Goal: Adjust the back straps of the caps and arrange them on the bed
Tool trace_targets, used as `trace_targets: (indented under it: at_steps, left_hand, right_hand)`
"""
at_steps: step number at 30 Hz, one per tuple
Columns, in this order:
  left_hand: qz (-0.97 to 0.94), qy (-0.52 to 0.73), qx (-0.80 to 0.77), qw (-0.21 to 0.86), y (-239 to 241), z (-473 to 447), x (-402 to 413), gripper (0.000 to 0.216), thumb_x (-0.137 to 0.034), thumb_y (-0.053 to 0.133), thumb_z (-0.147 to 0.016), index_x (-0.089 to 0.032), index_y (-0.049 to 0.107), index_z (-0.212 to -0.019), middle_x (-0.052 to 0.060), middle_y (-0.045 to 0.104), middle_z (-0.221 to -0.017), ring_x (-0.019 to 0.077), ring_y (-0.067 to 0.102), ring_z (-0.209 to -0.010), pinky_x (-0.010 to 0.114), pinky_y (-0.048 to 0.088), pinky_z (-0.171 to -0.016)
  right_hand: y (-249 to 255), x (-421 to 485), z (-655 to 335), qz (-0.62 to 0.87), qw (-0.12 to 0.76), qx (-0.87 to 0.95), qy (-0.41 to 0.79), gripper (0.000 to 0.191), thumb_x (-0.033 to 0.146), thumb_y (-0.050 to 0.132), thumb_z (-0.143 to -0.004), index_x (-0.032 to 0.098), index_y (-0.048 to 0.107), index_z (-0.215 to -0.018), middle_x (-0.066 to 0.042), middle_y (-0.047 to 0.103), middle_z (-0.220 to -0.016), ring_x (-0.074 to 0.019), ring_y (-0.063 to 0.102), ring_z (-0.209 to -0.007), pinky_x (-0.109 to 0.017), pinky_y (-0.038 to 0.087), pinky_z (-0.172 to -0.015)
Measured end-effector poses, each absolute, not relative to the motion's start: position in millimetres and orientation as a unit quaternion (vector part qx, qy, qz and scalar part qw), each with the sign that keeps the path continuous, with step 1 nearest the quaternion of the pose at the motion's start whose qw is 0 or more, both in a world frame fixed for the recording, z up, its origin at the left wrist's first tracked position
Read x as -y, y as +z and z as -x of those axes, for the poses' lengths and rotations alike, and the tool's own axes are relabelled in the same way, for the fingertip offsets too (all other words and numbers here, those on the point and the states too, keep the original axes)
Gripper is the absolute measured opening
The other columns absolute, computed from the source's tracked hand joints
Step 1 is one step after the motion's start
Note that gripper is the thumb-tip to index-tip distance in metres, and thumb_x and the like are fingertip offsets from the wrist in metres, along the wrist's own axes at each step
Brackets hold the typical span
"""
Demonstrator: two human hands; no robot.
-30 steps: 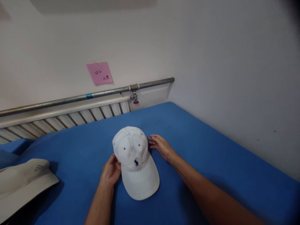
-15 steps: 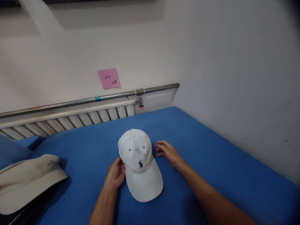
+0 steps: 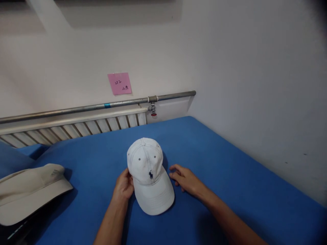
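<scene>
A white baseball cap (image 3: pixel 145 163) with a small dark emblem on its front rests on the blue bed sheet, its brim toward me and slightly right. My left hand (image 3: pixel 124 183) holds the cap at its left edge, where some of the fingers are hidden under or behind the crown. Just right of the brim hovers my right hand (image 3: pixel 186 178), fingers a little bent and apart, with a small gap to the cap and nothing held.
A cream-coloured cap (image 3: pixel 33 190) lies at the left on something dark. Behind the blue sheet (image 3: pixel 217 170) run a white radiator (image 3: pixel 89 128) and a metal pipe (image 3: pixel 127 102) with a red-handled valve (image 3: pixel 153 114). A pink note (image 3: pixel 119 83) is on the wall; another wall borders the right side.
My right hand has come down alongside the brim, its fingers more bent. The white cap and my left hand appear slightly further left and up in the picture.
</scene>
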State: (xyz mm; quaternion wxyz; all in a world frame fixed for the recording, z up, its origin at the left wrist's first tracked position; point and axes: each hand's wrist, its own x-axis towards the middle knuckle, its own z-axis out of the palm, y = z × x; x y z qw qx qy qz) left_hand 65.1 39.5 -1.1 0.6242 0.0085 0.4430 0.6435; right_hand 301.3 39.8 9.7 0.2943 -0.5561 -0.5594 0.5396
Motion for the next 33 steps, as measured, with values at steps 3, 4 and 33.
trace_targets:
  at_steps: [3, 4, 33]
  left_hand:
    - [0.010, 0.663, -0.427, 0.614, 4.1, -59.4, -39.6, 0.027, -0.001, 0.043, -0.087, -0.010, 0.068, -0.091, 0.004, 0.071, -0.059, 0.0132, 0.066, -0.050, 0.018, 0.054, -0.053]
    - [0.017, 0.671, -0.421, 0.610, 6.0, -56.8, -39.6, 0.030, 0.000, 0.042, -0.087, -0.010, 0.068, -0.098, 0.003, 0.071, -0.058, 0.0126, 0.066, -0.049, 0.017, 0.054, -0.052]
    - [0.009, 0.752, -0.334, 0.569, 15.2, -53.3, -35.2, 0.039, -0.005, 0.038, -0.091, -0.017, 0.065, -0.117, 0.004, 0.076, -0.077, 0.0126, 0.071, -0.069, 0.017, 0.057, -0.066]
  right_hand:
    - [8.1, -35.5, -302.3, 0.513, 0.278, 0.552, 0.596, 0.023, 0.032, 0.062, -0.080, 0.018, 0.063, -0.099, 0.001, 0.057, -0.058, -0.0087, 0.053, -0.048, -0.016, 0.029, -0.036]
    - [8.3, -34.7, -301.7, 0.495, 0.278, 0.541, 0.621, 0.021, 0.035, 0.062, -0.081, 0.017, 0.063, -0.094, 0.002, 0.056, -0.056, -0.0082, 0.053, -0.047, -0.016, 0.029, -0.036]
    - [12.6, -11.8, -260.1, 0.320, 0.443, 0.321, 0.774, 0.030, 0.032, 0.074, -0.067, 0.014, 0.061, -0.086, 0.004, 0.053, -0.055, -0.0070, 0.047, -0.048, -0.017, 0.035, -0.040]
